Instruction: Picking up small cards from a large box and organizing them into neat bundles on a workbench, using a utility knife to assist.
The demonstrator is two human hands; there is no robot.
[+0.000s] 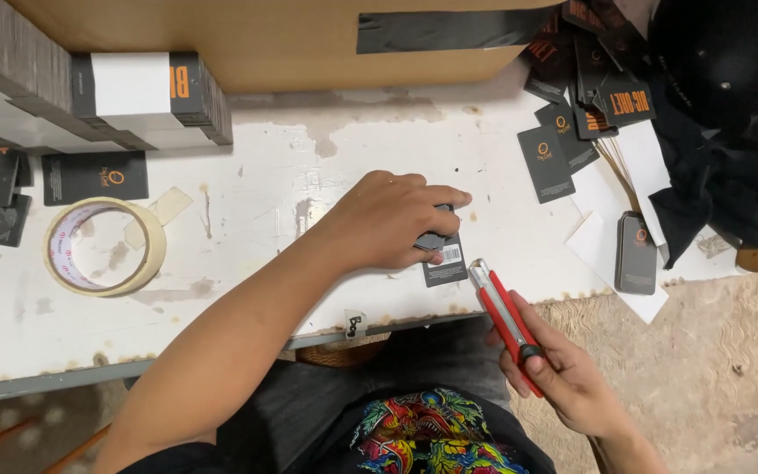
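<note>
Small stack of dark grey card tags (443, 254) — flat on the worn white tabletop, near its front edge, half-covered. Red utility knife (504, 318) — tilted, tip just beside the tags.

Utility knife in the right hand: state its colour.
Red body with a grey metal blade holder, the utility knife shows in the head view.

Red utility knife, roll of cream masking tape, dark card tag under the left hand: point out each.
Red utility knife (504, 314), head view, middle of handle.
Roll of cream masking tape (153, 247), head view, right rim.
Dark card tag (446, 262), head view, lower exposed part.
</note>
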